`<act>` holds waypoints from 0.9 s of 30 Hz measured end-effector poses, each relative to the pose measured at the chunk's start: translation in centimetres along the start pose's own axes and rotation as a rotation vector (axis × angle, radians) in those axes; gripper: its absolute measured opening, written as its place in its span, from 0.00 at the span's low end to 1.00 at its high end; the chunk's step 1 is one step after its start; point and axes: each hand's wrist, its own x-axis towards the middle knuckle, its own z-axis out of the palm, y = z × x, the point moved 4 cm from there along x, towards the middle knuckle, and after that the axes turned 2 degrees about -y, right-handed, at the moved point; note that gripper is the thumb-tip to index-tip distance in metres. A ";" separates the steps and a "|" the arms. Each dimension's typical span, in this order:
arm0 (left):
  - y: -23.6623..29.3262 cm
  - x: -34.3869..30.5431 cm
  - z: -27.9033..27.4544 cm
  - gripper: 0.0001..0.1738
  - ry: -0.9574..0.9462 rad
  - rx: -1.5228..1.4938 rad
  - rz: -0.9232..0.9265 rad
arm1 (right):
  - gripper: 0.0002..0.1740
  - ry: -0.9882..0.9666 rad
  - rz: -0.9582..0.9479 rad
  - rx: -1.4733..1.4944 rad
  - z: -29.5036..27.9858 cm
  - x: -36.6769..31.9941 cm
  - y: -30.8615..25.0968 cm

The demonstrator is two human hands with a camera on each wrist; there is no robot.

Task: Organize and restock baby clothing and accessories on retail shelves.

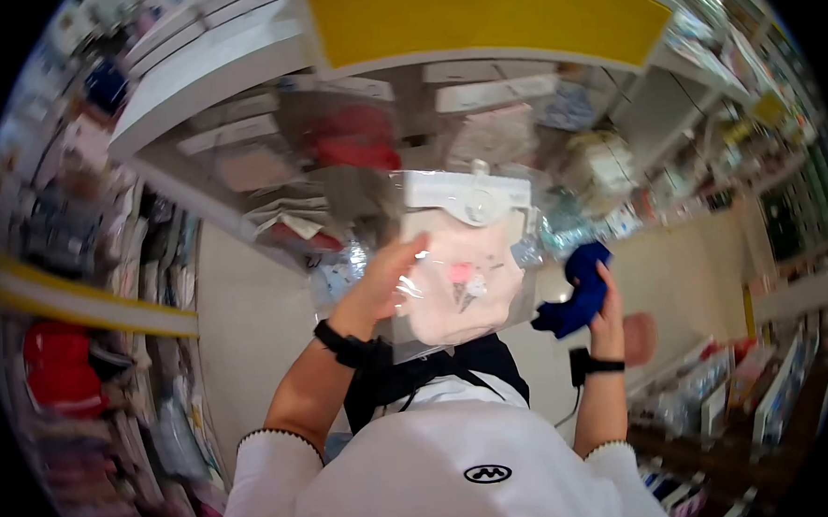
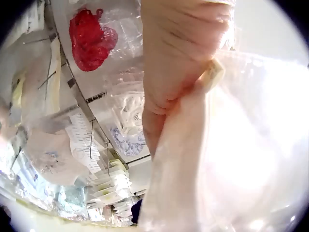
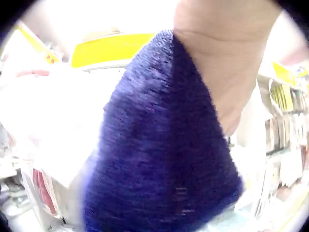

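My left hand (image 1: pixel 387 280) grips the left side of a clear plastic bag (image 1: pixel 460 247) in front of my body. Inside it lies a pale pink, bib-like cloth with an ice-cream cone print, under a white hanger card (image 1: pixel 476 195). In the left wrist view the thumb side of the hand presses along the edge of the pale cloth (image 2: pixel 183 159). To the right, my right hand (image 1: pixel 608 312) holds a dark blue towelling cloth (image 1: pixel 567 314), which hangs folded from the fingers. In the right wrist view the blue cloth (image 3: pixel 154 140) hides the fingertips.
Ahead stands a white shelf unit with a yellow panel (image 1: pixel 486 21), hung with bagged goods, among them a red one (image 1: pixel 353 135). Racks of packaged items line both sides. A red cap-like item (image 1: pixel 62 370) hangs at left. Pale floor (image 1: pixel 249 333) lies below.
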 end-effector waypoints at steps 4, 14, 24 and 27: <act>-1.3 1.2 5.7 0.21 -0.047 0.168 0.068 | 0.27 -0.091 -0.228 -0.246 8.0 -5.4 -2.4; -5.7 2.7 11.2 0.30 -0.163 0.456 0.240 | 0.18 -0.029 -0.858 -0.934 15.6 -4.8 1.8; -4.3 2.7 10.9 0.28 -0.184 0.238 0.202 | 0.21 0.188 -0.385 -0.376 8.1 -1.4 6.5; -2.1 2.7 11.2 0.21 -0.187 0.030 0.111 | 0.17 0.129 -0.279 -0.322 8.7 -3.5 8.4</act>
